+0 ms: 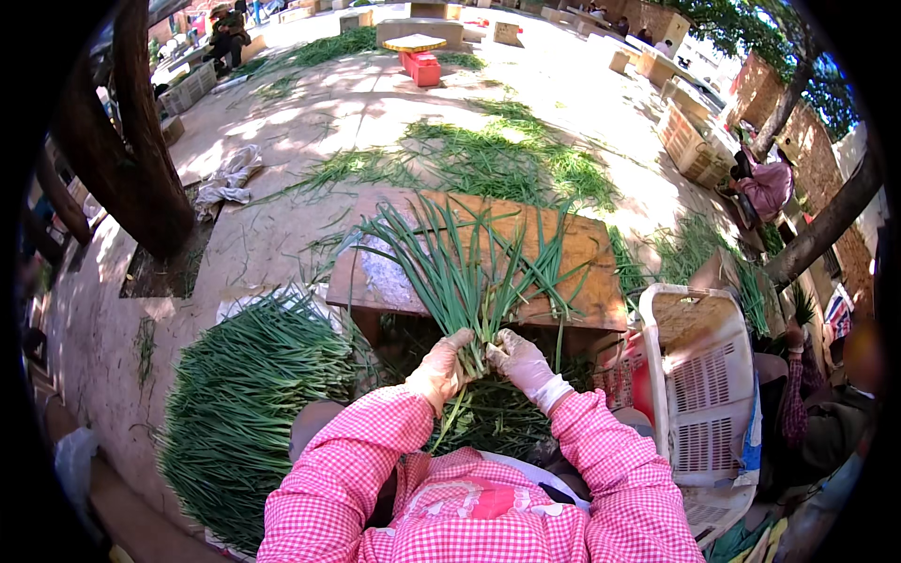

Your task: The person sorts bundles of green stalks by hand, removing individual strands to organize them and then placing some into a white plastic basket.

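A small fanned bunch of Chinese chives [461, 281] has its pale stem ends toward me and its leaves over the wooden board [588, 281]. My left hand [440, 366], in a thin pale glove, grips the bunch near its base. On the other side, the gloved fingers of my right hand [524, 362] pinch stems at the same end. Some loose chives [552, 257] lie across the board's right half. Beside my left arm is a large heap of chives [260, 408], stems turned mostly toward the board. Scraps of leaf [500, 415] lie below my hands.
A pale plastic crate [700, 401] stands tilted at my right, with a red crate [626, 373] by it. Cut greens [507, 155] litter the ground beyond the board. Tree trunks [141, 155] rise at left. A person [764, 183] sits at far right; another [809, 394] is nearer.
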{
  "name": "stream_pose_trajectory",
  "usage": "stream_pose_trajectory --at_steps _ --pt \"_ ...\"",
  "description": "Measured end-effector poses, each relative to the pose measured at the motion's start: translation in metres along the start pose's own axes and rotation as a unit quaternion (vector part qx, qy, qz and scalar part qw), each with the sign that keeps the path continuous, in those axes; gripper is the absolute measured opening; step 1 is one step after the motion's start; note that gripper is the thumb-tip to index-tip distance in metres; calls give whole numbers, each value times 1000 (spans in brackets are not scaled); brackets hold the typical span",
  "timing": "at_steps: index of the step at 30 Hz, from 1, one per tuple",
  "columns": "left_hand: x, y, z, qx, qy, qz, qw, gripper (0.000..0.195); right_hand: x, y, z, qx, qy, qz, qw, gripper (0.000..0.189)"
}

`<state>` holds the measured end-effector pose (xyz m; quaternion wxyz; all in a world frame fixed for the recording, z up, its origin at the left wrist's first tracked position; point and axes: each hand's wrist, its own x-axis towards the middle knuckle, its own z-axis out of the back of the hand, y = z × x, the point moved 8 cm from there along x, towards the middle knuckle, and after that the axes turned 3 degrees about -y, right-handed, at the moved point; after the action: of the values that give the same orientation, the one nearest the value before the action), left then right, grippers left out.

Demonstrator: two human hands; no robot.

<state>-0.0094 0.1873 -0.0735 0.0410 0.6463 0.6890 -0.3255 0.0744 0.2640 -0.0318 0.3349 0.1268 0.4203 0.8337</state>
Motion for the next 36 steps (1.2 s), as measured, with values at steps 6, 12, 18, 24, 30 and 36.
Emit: stream_pose_trajectory --at_steps 6,12,18,24,30,36 --pt "11 5 28 41 -84 8 996 15 -6 17 -7 104 52 -47 992 18" --pt "2 10 24 -14 -117 61 991 23 15 -16 20 288 -65 -102 950 21" --pt "-1 11 22 -3 -115 61 991 27 19 -18 81 67 -289 56 953 46" --pt "-1 9 17 -28 -87 54 994 24 -4 73 27 -181 -71 198 961 55" --pt "7 15 17 -116 -40 50 991 17 -5 68 -6 -271 9 198 942 25" --pt "22 17 27 -108 -57 23 992 13 -20 89 -10 -206 -12 290 935 19"
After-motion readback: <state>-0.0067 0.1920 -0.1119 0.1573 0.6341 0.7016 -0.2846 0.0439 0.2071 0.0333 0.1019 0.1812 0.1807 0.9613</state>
